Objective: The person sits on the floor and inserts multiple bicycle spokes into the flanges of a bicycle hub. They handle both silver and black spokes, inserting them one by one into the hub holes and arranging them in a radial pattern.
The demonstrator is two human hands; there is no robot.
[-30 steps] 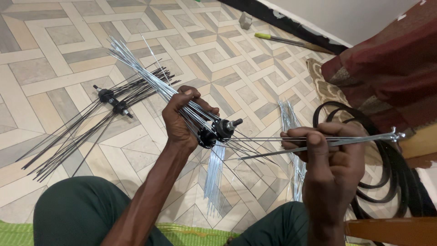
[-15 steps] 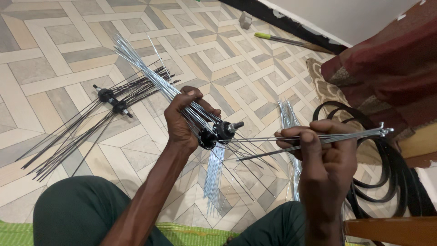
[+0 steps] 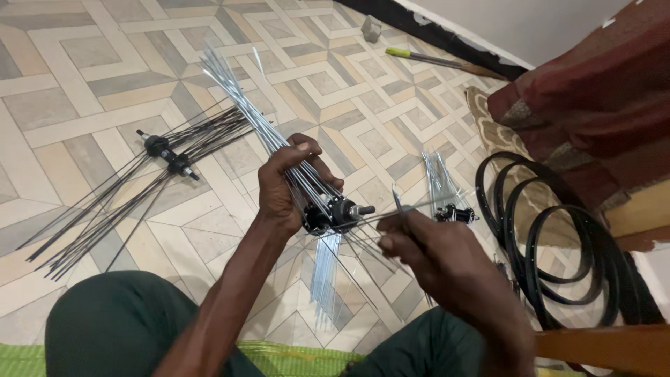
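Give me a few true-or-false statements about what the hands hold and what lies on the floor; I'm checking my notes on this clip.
1. The left hand grips a black hub with silver spokes fanning out of it. True.
2. The right hand rests flat on the floor. False: it is raised, and its fingers pinch thin silver spokes beside the hub.
3. A second hub with black spokes lies on the tiled floor. True.
4. The black rims are stacked on the person's lap. False: they lie at the right, by the dark red fabric.
5. A green-handled tool lies near the far wall. True.
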